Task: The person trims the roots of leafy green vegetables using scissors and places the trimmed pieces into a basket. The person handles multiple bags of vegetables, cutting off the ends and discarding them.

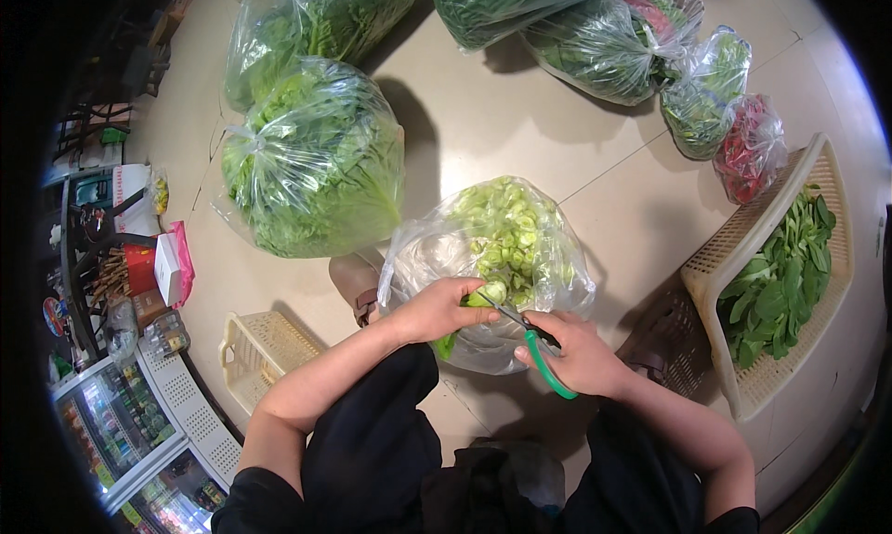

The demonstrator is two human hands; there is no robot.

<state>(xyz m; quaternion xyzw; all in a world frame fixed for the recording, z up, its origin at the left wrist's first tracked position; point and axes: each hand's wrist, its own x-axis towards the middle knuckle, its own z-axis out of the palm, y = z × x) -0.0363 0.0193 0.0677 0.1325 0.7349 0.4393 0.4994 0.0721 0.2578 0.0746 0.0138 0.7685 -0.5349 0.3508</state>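
Observation:
My left hand (446, 311) grips a leafy green vegetable (492, 294) by its pale base end, and its green leaves hang below the palm. My right hand (575, 349) holds scissors (543, 370) with green handles, their blades at the base of the vegetable. Both hands are over the near part of a clear plastic bag (418, 259) on the floor. Inside it lie many pale green cut vegetable bases (516, 234). Whether the blades are closed on the vegetable is hard to tell.
Large tied bags of leafy greens (313, 165) stand at the upper left, more bagged greens (606, 46) at the top. A bag of red chillies (749, 147) lies right. A tilted plastic basket (704, 283) holds loose greens (780, 290); another basket (272, 349) and a glass-front cabinet (118, 422) are left.

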